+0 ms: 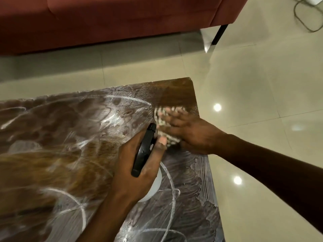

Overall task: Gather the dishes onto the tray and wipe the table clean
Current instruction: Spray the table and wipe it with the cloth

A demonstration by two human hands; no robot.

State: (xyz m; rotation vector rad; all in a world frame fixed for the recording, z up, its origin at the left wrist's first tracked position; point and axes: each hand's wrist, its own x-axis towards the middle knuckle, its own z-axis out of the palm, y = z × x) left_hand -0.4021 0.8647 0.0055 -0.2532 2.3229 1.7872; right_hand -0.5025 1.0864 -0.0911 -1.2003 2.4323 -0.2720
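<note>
Cloth (pixel 167 126), checked and bunched, sits under the right hand (pixel 190 133) near the far right corner of the bench (pixel 61 154). That hand lies flat and spread on it, fingers pressing down rather than closing, which suits rubbing the surface; the blur there suggests it is moving. The left hand (pixel 138 172) is wrapped firmly around a spray bottle (pixel 144 151), black head pointing forward and pale body below the palm, probably kept ready for more spraying while the other hand wipes.

White foamy streaks and arcs cover most of the bench, so the wiping looks far from done; only the corner patch beyond the cloth shows bare dark wood. No dishes or tray are in view, so that part of the task cannot be judged.

Around the bench lie glossy floor tiles (pixel 262 75), a red sofa (pixel 113 20) beyond, and a cable (pixel 302 16) at top right. Nothing blocks the cloth's path, though the bottle hand hangs just beside it.
</note>
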